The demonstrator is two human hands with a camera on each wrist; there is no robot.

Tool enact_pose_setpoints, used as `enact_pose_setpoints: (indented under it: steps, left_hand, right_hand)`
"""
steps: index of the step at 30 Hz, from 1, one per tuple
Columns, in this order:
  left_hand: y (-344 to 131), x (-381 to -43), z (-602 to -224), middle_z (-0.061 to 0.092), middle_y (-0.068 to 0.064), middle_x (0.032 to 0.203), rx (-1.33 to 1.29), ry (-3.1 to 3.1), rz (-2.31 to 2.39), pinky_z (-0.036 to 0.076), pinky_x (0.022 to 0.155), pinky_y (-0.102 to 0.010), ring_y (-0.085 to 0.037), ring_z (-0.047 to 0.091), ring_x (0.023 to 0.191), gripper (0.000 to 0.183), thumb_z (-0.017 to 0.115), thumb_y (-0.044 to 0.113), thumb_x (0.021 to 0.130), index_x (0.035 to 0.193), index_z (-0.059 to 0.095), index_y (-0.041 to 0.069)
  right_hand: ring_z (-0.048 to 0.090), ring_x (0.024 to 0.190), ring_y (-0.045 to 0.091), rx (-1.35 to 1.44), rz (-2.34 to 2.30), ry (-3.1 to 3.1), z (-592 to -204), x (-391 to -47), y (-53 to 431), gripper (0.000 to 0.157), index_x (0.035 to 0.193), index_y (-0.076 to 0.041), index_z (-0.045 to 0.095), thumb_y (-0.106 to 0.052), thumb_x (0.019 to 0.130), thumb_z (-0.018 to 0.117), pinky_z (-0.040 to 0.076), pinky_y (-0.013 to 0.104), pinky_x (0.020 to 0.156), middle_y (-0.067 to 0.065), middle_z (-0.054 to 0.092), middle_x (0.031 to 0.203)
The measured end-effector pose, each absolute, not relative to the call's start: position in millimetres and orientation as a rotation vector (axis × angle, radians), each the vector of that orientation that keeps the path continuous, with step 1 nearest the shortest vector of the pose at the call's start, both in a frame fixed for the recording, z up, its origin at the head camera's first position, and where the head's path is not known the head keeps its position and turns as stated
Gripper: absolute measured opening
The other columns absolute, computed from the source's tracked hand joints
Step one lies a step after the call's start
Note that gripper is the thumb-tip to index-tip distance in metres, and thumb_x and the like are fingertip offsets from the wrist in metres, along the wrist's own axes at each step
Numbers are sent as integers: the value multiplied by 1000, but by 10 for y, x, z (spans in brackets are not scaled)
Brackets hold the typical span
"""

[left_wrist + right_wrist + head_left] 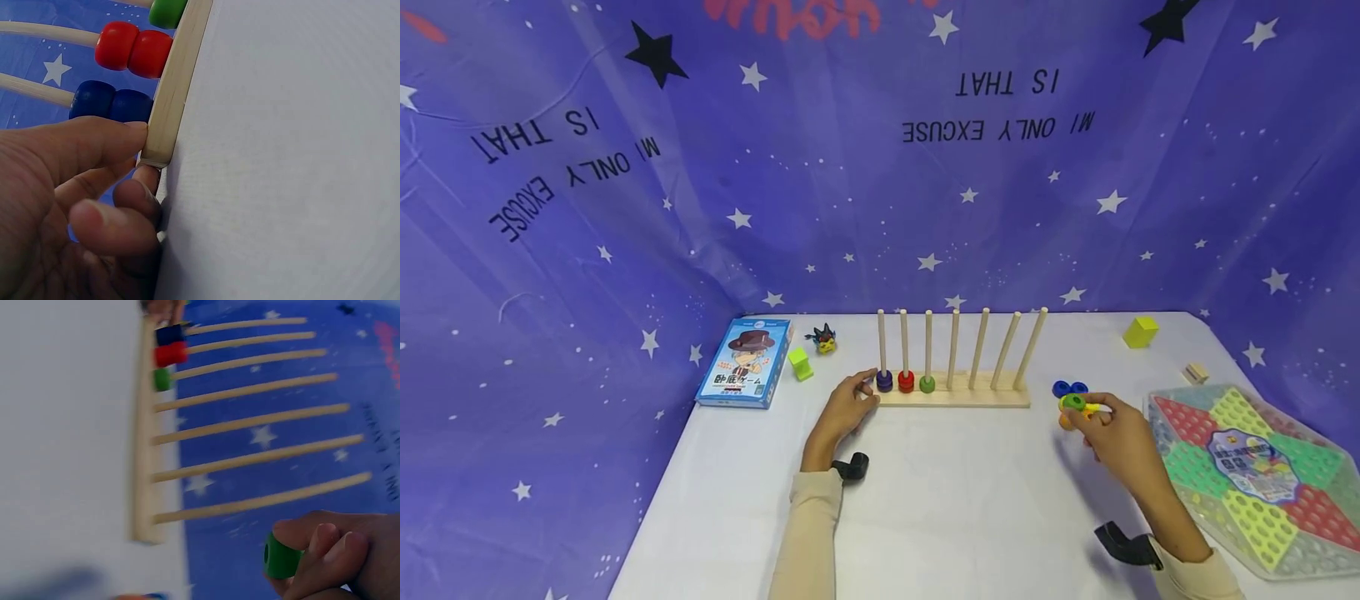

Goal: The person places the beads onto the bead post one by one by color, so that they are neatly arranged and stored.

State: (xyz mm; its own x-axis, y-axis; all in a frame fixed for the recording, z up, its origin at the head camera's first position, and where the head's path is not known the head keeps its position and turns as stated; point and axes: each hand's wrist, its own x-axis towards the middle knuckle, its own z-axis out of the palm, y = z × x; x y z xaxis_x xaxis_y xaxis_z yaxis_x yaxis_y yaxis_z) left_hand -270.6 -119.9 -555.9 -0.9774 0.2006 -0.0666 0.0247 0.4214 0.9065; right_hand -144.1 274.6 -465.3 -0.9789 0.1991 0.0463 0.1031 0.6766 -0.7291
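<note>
A wooden peg stand (955, 400) with several upright rods stands on the table. Two dark blue-purple beads (94, 100) are on its leftmost rod, two red beads (134, 50) on the second, and one green bead (928, 384) on the third. My left hand (847, 406) grips the left end of the base, fingertips right beside the dark beads. To the right of the stand, my right hand (1116, 433) pinches another green bead (281, 556) between thumb and fingers. Under and behind it lie blue beads (1061, 388), an orange bead (1065, 422) and yellow beads, partly hidden.
A blue illustrated box (745, 362), a lime green block (801, 364) and a small dark-and-yellow figure (825, 338) sit at left. On the right are a yellow-green block (1141, 332), a small wooden piece (1196, 373) and a colourful star-patterned game board (1255, 475). A purple cloth (880, 208) hangs behind.
</note>
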Motion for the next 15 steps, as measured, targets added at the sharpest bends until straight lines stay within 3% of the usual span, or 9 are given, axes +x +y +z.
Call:
enact_pose_setpoints:
  steps: [7, 15]
  left_hand:
    - [-1215, -2701, -5542, 52, -7, 102, 191, 2489, 1596, 39, 34, -24, -10, 39, 43, 52, 65, 10, 88, 137, 52, 19]
    - [-1206, -2687, -5511, 52, -9, 101, 196, 2487, 1607, 38, 34, -23, -10, 38, 42, 52, 65, 9, 87, 137, 53, 18]
  right_hand:
    - [43, 39, 19, -52, 1082, -2709, -3828, -1715, 2414, 58, 127, -6, 55, -49, 89, 61, 31, 30, 33, 6, 50, 53]
    - [52, 46, 23, 200, 1215, -2822, -3388, -2137, 1771, 55, 129, -14, 55, -49, 87, 63, 44, 34, 38, 8, 55, 63]
